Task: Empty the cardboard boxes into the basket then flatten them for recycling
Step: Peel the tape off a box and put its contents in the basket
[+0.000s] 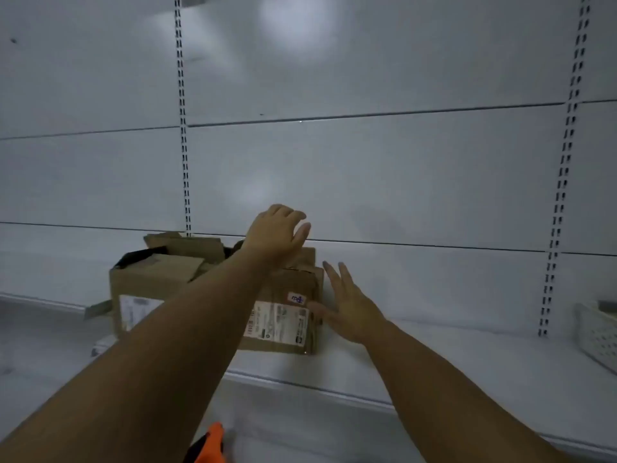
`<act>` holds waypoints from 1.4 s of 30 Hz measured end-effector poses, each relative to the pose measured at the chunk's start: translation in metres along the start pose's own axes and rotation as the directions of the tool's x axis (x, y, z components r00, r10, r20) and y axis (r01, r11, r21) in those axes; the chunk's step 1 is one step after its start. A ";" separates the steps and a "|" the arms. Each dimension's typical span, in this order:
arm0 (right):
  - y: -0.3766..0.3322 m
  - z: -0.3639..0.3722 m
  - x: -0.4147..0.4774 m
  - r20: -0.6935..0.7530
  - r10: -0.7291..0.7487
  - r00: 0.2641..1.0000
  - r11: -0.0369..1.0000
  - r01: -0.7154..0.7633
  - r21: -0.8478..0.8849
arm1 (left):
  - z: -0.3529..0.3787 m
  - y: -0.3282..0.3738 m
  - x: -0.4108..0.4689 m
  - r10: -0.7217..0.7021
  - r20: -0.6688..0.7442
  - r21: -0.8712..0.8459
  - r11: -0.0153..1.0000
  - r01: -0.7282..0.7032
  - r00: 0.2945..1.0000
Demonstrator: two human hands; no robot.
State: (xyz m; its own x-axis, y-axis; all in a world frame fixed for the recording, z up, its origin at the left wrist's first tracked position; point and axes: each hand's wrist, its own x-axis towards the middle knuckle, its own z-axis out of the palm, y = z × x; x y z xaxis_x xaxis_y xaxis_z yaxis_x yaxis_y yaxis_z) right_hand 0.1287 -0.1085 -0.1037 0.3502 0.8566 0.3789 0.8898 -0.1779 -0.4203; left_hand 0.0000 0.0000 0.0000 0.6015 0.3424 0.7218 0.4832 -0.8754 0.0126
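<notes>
Two brown cardboard boxes stand side by side on a white shelf [434,355]. The left box [150,289] has its top flaps open and crumpled. The right box [283,322] is closed and carries a white shipping label on its front. My left hand [277,235] reaches over the top of the right box with fingers spread, hovering above its far edge. My right hand [347,305] is at the right side of that box, fingers straight, thumb touching the front corner. A white perforated basket [597,332] sits at the far right edge of the shelf, partly cut off.
The white back wall has slotted upright rails [564,168] at left and right. The shelf's front edge runs diagonally below my arms. An orange and black object [208,446] shows at the bottom, below the shelf.
</notes>
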 end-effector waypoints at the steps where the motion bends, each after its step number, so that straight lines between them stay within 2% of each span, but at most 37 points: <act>1: -0.007 0.001 0.003 -0.014 -0.041 0.999 0.999 0.042 0.030 | -0.001 -0.008 -0.005 -0.017 0.010 0.015 1.000 0.016 1.000; 3: -0.015 0.003 0.010 -0.054 -0.126 0.991 0.991 0.128 0.028 | 0.001 -0.025 -0.012 -0.008 0.007 0.047 0.999 0.008 1.000; 6: -0.017 0.004 0.017 -0.215 -0.215 0.953 0.975 0.222 0.008 | 0.001 -0.040 -0.017 0.030 0.008 0.061 0.998 -0.031 1.000; 9: -0.009 -0.009 0.018 -0.373 -0.138 0.918 0.988 0.152 0.010 | -0.008 -0.039 -0.011 0.082 -0.095 0.020 0.997 -0.081 0.992; 11: -0.001 -0.026 0.012 -0.505 -0.065 0.861 0.997 0.081 0.011 | -0.014 -0.033 -0.004 0.095 -0.214 -0.033 0.994 -0.104 0.972; 14: 0.022 -0.046 0.003 -0.596 0.188 0.780 0.980 -0.111 0.164 | -0.014 -0.016 0.011 0.013 -0.343 -0.180 0.980 -0.079 0.939; 16: 0.040 -0.053 -0.001 -0.538 0.421 0.730 0.897 -0.248 0.365 | -0.004 0.002 0.017 -0.028 -0.334 -0.273 0.959 -0.068 0.942; 19: 0.058 -0.059 -0.011 -0.311 0.670 0.674 0.657 -0.344 0.671 | 0.021 0.025 0.018 -0.036 -0.248 -0.407 0.911 -0.070 0.968; 22: 0.071 -0.051 -0.023 -0.125 0.785 0.607 0.424 -0.379 0.823 | 0.054 0.044 0.014 0.017 0.017 -0.471 0.882 -0.007 1.000; 24: 0.076 -0.039 -0.030 -0.004 0.838 0.546 0.248 -0.375 0.893 | 0.071 0.055 0.013 0.046 0.181 -0.584 0.809 0.069 0.982; 26: 0.078 -0.030 -0.040 0.132 0.818 0.560 0.087 -0.346 0.934 | 0.078 0.064 0.012 0.054 0.311 -0.712 0.675 0.195 0.949; 27: 0.075 -0.030 -0.049 0.204 0.790 0.578 0.037 -0.378 0.925 | 0.080 0.066 0.012 0.067 0.378 -0.729 0.636 0.252 0.924; 28: 0.073 -0.031 -0.060 0.265 0.757 0.598 0.043 -0.450 0.892 | 0.081 0.065 0.012 0.091 0.428 -0.724 0.630 0.281 0.899; 30: 0.070 -0.039 -0.082 0.360 0.717 0.596 0.233 -0.693 0.683 | 0.086 0.064 0.011 0.136 0.492 -0.688 0.666 0.288 0.860; 32: 0.070 -0.054 -0.100 0.446 0.712 0.542 0.446 -0.840 0.309 | 0.094 0.063 0.005 0.143 0.519 -0.699 0.639 0.322 0.843; 33: 0.070 -0.062 -0.105 0.459 0.718 0.524 0.528 -0.839 0.132 | 0.099 0.065 0.002 0.137 0.528 -0.725 0.587 0.360 0.838; 34: 0.068 -0.072 -0.109 0.433 0.719 0.543 0.597 -0.802 0.016 | 0.104 0.067 -0.001 0.129 0.525 -0.756 0.525 0.391 0.842; 35: 0.071 -0.078 -0.109 0.349 0.710 0.612 0.662 -0.749 -0.032 | 0.108 0.070 -0.003 0.112 0.522 -0.782 0.459 0.422 0.845; 37: 0.076 -0.092 -0.108 -0.008 0.594 0.805 0.805 -0.594 -0.020 | 0.114 0.077 -0.005 0.071 0.544 -0.807 0.317 0.498 0.836; 38: 0.077 -0.097 -0.105 -0.222 0.481 0.848 0.866 -0.499 -0.026 | 0.116 0.080 -0.005 0.057 0.558 -0.808 0.264 0.526 0.828; 39: 0.076 -0.101 -0.103 -0.372 0.365 0.853 0.915 -0.402 -0.022 | 0.119 0.081 -0.004 0.049 0.562 -0.810 0.237 0.537 0.826; 40: 0.074 -0.103 -0.099 -0.428 0.274 0.861 0.952 -0.307 -0.009 | 0.122 0.082 -0.004 0.042 0.555 -0.815 0.227 0.533 0.831; 42: 0.076 -0.103 -0.088 -0.336 0.107 0.936 0.990 -0.132 -0.054 | 0.130 0.084 -0.002 0.030 0.528 -0.837 0.191 0.513 0.849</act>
State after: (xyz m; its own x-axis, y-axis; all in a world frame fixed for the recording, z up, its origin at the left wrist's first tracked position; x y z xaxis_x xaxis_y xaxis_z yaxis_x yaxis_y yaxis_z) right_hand 0.1955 -0.2474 -0.0846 0.5210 0.6198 0.5869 0.8501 -0.3155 -0.4216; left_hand 0.1219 -0.0295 -0.0910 0.8609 0.4443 0.2479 -0.1310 -0.2772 0.9518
